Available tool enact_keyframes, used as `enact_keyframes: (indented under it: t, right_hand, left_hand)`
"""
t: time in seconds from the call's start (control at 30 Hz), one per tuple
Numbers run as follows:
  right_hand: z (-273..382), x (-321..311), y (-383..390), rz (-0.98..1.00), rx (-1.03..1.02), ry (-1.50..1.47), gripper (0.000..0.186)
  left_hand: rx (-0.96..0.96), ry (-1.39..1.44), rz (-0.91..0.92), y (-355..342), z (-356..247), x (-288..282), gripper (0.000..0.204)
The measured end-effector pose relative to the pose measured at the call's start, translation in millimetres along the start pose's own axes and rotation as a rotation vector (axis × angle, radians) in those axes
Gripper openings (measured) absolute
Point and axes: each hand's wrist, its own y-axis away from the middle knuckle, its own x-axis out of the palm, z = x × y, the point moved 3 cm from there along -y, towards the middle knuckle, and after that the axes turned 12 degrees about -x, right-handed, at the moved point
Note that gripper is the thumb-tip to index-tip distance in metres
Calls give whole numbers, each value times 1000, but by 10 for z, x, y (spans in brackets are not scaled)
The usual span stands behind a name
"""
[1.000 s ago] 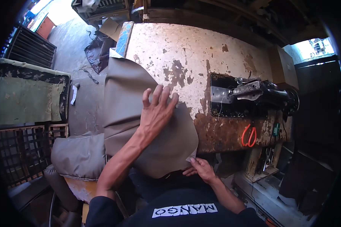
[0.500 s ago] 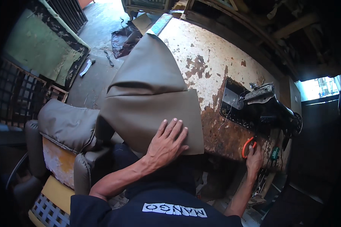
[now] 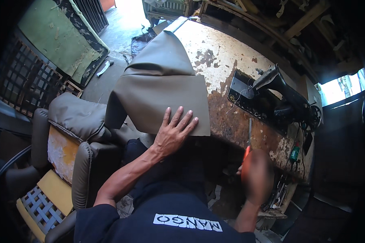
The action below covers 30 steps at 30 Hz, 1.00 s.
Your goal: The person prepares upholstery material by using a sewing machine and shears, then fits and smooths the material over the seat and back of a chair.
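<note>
A large sheet of grey-brown leatherette [image 3: 158, 95] lies over the worn table's left end, its far part folded and bulging. My left hand [image 3: 172, 133] rests flat on the near part of the sheet, fingers spread. Right of the sheet, my right hand [image 3: 257, 178] is closed round scissors [image 3: 247, 152] with orange handles. Their blades point away from me over the table's near edge. Motion smears this hand, and its separate fingers are hard to make out.
A black sewing machine [image 3: 278, 95] stands on the peeling table [image 3: 231, 46] at the right. Near it is a small green bottle [image 3: 295, 152]. To my left is a partly upholstered armchair [image 3: 81, 117] with bare webbing. A green panel [image 3: 61, 44] leans at the far left.
My right hand has picked the scissors up from beside the sewing machine and brought them left and nearer me. My left hand stays on the leatherette. The view has shifted a little.
</note>
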Motion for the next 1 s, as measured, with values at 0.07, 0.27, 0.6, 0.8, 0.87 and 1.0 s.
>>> enact_keyframes:
  t: [0.07,0.27,0.6,0.8,0.87,1.0]
  right_hand:
    - [-144,405,396,75,96,-110,49]
    - [-453,806,790,362,167,-49,54]
    - [-432,1054,587,395,141,4,51]
    - [-344,1137,546,328,98,26,55]
    - [-365,1172,555,329,106,57,55]
    - [-345,1111,652,301,130,30,55]
  left_hand:
    - [-15,20,9,-6,-31,-21,59]
    - [-48,73,28,-13,-73,-37,56]
    - [-12,179,-45,0,-31,-81,48]
    - [-12,225,-55,44,-15,-38,42]
    - [-12,215,-53,20,0,-30,40]
    - [2,266,-83,-55,-44,-90,40]
